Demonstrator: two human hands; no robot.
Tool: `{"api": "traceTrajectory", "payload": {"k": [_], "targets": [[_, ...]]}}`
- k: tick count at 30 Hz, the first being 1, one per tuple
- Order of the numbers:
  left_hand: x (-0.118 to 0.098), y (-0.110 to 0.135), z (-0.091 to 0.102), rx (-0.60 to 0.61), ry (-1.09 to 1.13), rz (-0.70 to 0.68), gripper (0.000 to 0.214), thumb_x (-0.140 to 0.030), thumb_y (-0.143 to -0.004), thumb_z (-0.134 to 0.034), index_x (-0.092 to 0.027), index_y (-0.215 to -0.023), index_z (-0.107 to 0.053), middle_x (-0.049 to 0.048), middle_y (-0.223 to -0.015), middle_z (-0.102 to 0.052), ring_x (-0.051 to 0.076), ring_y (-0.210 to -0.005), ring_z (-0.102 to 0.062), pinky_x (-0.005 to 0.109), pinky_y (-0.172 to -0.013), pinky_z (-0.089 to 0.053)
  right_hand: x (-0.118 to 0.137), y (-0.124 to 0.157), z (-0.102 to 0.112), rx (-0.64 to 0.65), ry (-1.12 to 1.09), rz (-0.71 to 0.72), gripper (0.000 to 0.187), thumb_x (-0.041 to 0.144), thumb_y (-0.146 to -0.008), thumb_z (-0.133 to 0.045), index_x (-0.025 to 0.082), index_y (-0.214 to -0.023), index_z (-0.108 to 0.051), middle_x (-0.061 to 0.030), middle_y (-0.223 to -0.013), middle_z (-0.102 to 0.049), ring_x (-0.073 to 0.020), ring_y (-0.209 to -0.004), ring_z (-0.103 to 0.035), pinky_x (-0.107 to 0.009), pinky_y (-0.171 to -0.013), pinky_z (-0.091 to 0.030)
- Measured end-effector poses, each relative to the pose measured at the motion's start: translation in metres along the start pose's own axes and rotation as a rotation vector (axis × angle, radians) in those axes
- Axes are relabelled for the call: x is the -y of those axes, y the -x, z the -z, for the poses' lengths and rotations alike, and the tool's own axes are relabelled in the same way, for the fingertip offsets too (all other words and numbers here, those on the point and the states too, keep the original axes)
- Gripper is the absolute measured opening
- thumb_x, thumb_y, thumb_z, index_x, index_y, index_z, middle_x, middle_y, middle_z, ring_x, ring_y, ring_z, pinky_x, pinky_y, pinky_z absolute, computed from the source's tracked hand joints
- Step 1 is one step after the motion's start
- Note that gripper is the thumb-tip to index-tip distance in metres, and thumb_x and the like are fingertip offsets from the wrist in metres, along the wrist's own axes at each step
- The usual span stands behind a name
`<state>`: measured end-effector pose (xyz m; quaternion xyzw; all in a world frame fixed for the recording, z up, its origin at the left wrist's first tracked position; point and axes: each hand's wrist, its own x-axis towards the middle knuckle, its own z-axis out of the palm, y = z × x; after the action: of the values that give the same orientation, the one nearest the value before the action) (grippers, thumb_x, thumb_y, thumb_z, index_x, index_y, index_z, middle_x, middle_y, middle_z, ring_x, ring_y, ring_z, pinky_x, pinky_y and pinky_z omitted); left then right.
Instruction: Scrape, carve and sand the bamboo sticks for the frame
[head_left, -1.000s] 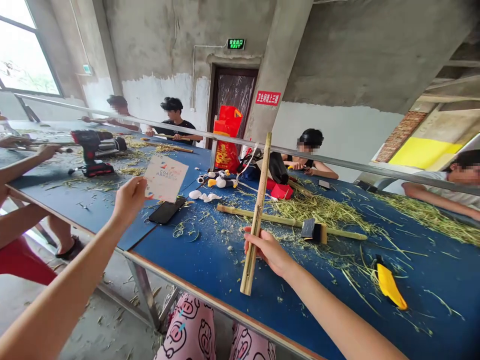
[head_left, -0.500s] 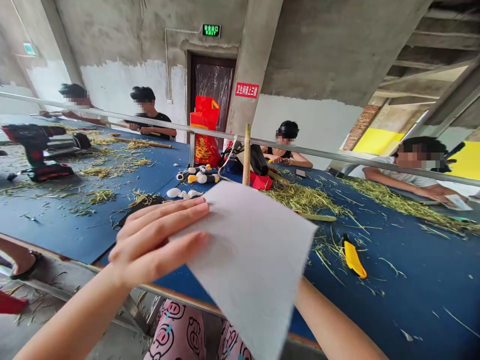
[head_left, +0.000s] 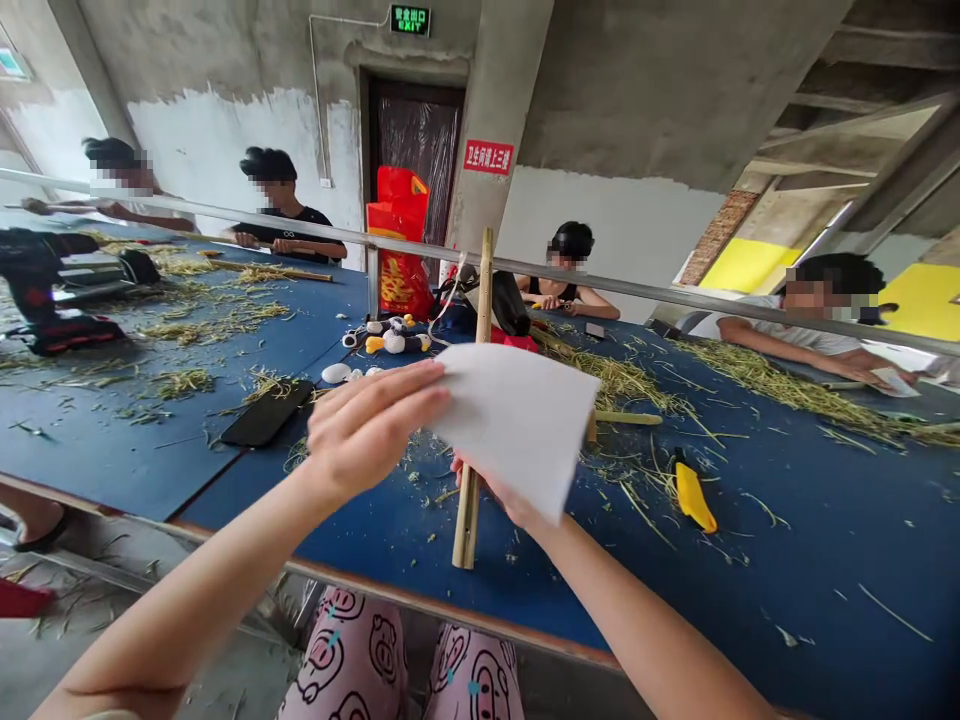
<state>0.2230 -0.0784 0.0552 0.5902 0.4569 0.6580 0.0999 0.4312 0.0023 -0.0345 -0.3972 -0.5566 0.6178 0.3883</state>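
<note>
Drill [head_left: 34, 290], partly cut off by the left border, is seen stood on its base on the blue table [head_left: 810, 570]. Beyond it, a place at the far side is taken by a person in pale clothing [head_left: 169, 207]. Shavings [head_left: 210, 325] are scattered over the surface, and nearer the front edge a black phone [head_left: 266, 415] is laid flat. At the far side, a stick is gripped by a person in a black shirt [head_left: 311, 228].

By the left hand [head_left: 375, 425], its fingers stretched out and pressed together, the left edge of a white sheet [head_left: 517, 415] is pinched. Behind that hand, plush toys [head_left: 397, 340] are heaped near a red bag [head_left: 401, 240]. A bamboo piece [head_left: 465, 525] is held up at a slant, its middle covered from view by the sheet; whether the two are touching cannot be told. Its lower part is clasped by the right hand [head_left: 510, 495], which is partly hidden beneath the sheet.

Further right, the end of another stick [head_left: 634, 419] is left showing past the sheet. A yellow-handled tool [head_left: 694, 497] is set down alone nearer the front, and by the far edge a long heap of strips [head_left: 780, 385] is spread before another person [head_left: 765, 325].
</note>
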Motion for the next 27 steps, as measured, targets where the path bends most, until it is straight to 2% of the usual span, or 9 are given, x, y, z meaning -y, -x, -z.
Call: {"api": "traceTrajectory", "payload": {"k": [2, 6, 8, 10, 15, 18, 20, 25, 27], "targets": [[0.011, -0.011, -0.024, -0.016, 0.030, 0.012, 0.024, -0.039, -0.083, -0.066, -0.023, -0.099, -0.073, 0.0065, -0.101, -0.074, 0.025, -0.096, -0.070, 0.034, -0.083, -0.057, 0.003, -0.001, -0.002, -0.019, 0.052, 0.025, 0.077, 0.039, -0.072, -0.077, 0.025, -0.139, -0.042, -0.0028, -0.089, -0.069, -0.0194, -0.069, -0.067, -0.034, -0.066, -0.057], [0.038, -0.023, -0.056, 0.040, 0.405, 0.377, 0.037, -0.044, -0.080, -0.068, -0.020, -0.109, -0.066, 0.0049, -0.095, -0.072, 0.021, -0.085, -0.068, 0.030, -0.069, -0.059, 0.004, -0.001, -0.004, -0.107, 0.128, 0.151, 0.106, 0.040, -0.072, -0.078, 0.030, -0.154, -0.012, -0.0064, -0.111, -0.063, -0.0142, -0.064, -0.064, -0.032, -0.063, -0.056], [0.050, -0.027, -0.063, 0.027, 0.546, 0.556, 0.038, -0.040, -0.075, -0.073, -0.021, -0.107, -0.066, 0.0036, -0.095, -0.070, 0.019, -0.082, -0.067, 0.030, -0.068, -0.060, 0.002, -0.001, -0.003, -0.099, 0.141, 0.194, 0.112, 0.041, -0.072, -0.078, 0.031, -0.156, -0.003, -0.0096, -0.120, -0.059, -0.0135, -0.063, -0.062, -0.032, -0.062, -0.056], [0.058, -0.028, -0.068, 0.033, 0.625, 0.671, 0.038, -0.035, -0.072, -0.076, -0.021, -0.105, -0.066, 0.0028, -0.094, -0.069, 0.016, -0.079, -0.066, 0.029, -0.068, -0.060, -0.001, -0.002, -0.002, -0.085, 0.149, 0.225, 0.114, 0.040, -0.073, -0.077, 0.032, -0.156, 0.000, -0.0117, -0.125, -0.055, -0.0142, -0.065, -0.062, -0.032, -0.062, -0.055], [0.072, -0.016, -0.078, 0.127, 0.681, 0.790, 0.037, -0.033, -0.069, -0.079, -0.019, -0.101, -0.068, 0.0042, -0.095, -0.069, 0.015, -0.079, -0.065, 0.029, -0.069, -0.060, -0.001, -0.007, -0.003, -0.119, 0.140, 0.300, 0.106, 0.037, -0.071, -0.080, 0.031, -0.154, -0.014, -0.0102, -0.127, -0.058, -0.0180, -0.074, -0.065, -0.033, -0.067, -0.056], [0.084, -0.003, -0.083, 0.208, 0.644, 0.835, 0.036, -0.035, -0.068, -0.081, -0.019, -0.099, -0.070, 0.0051, -0.094, -0.071, 0.016, -0.079, -0.067, 0.027, -0.067, -0.058, 0.003, -0.008, -0.006, -0.080, 0.076, 0.422, 0.091, 0.034, -0.072, -0.080, 0.028, -0.147, -0.030, -0.0086, -0.128, -0.061, -0.0235, -0.104, -0.065, -0.036, -0.090, -0.054], [0.092, 0.005, -0.086, 0.251, 0.629, 0.876, 0.038, -0.037, -0.067, -0.082, -0.019, -0.099, -0.071, 0.0055, -0.094, -0.072, 0.016, -0.080, -0.067, 0.026, -0.066, -0.058, 0.006, -0.006, -0.007, -0.081, 0.033, 0.472, 0.080, 0.034, -0.071, -0.081, 0.026, -0.140, -0.041, -0.0082, -0.129, -0.062, -0.0251, -0.116, -0.061, -0.038, -0.100, -0.049], [0.101, 0.014, -0.086, 0.277, 0.655, 0.907, 0.036, -0.034, -0.068, -0.082, -0.017, -0.098, -0.071, 0.0065, -0.093, -0.071, 0.015, -0.078, -0.067, 0.023, -0.063, -0.056, 0.010, 0.000, 0.000, -0.249, 0.080, 0.386, 0.042, 0.044, -0.083, -0.068, 0.024, -0.119, -0.062, -0.0068, -0.122, -0.069, -0.0252, -0.112, -0.064, -0.037, -0.096, -0.052], [0.100, 0.014, -0.084, 0.307, 0.687, 0.907, 0.034, -0.035, -0.071, -0.080, -0.018, -0.099, -0.071, 0.0078, -0.101, -0.071, 0.018, -0.086, -0.068, 0.024, -0.069, -0.056, 0.009, -0.002, 0.006, -0.315, 0.077, 0.362, 0.036, 0.047, -0.085, -0.065, 0.024, -0.112, -0.067, -0.0063, -0.119, -0.070, -0.0256, -0.110, -0.064, -0.037, -0.095, -0.052]]}}
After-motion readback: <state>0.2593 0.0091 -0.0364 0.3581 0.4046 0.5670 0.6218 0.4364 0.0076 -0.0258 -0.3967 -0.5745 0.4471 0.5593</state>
